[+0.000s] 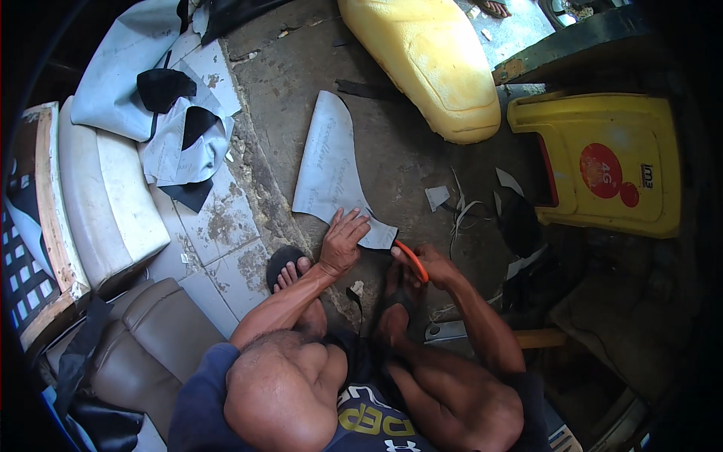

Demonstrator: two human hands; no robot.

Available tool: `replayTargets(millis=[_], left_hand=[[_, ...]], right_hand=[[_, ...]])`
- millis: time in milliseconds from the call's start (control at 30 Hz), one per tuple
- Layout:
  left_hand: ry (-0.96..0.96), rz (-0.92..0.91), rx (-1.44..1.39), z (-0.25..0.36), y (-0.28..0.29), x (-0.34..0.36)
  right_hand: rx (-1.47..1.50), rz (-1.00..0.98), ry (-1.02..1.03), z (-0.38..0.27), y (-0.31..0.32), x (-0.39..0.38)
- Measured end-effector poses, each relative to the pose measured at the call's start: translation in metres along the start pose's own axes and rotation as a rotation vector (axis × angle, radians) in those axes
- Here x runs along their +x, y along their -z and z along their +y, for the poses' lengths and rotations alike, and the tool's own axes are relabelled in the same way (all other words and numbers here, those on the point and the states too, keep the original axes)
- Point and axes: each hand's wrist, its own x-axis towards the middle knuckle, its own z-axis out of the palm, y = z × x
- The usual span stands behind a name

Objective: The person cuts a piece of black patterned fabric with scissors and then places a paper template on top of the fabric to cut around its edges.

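A pale grey sheet piece (327,158) with a curved edge and faint markings lies on the dark floor in front of me. My left hand (341,242) rests on its lower part, fingers spread and fairly flat. My right hand (423,267) grips an orange-handled tool (407,256), apparently scissors, at the piece's lower right tip; the blades are hard to make out. My sandaled feet are just below the piece.
A yellow foam seat (429,60) lies at the top, a yellow plastic stool (595,166) at right. Offcuts (188,135) and white tiles (231,279) are at left, beside a white cushion (113,196) and brown padded seat (135,339). Another person's foot (493,9) shows at top.
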Motion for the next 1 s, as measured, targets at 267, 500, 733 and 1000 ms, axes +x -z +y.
replayTargets(millis=[267, 500, 733, 1000], left_hand=[[-0.015, -0.003, -0.024, -0.002, 0.002, -0.001], [-0.015, 0.014, -0.040, -0.001, 0.001, -0.001], [0.015, 0.006, -0.078, -0.001, 0.002, -0.002], [0.086, 0.005, -0.176, -0.001, 0.001, -0.001]], right_hand=[[-0.004, 0.038, -0.007, -0.005, -0.005, 0.007], [-0.025, 0.082, 0.040, 0.007, -0.008, 0.012], [-0.019, 0.091, 0.109, 0.018, -0.010, 0.017], [-0.037, 0.105, 0.073, 0.012, -0.017, 0.011]])
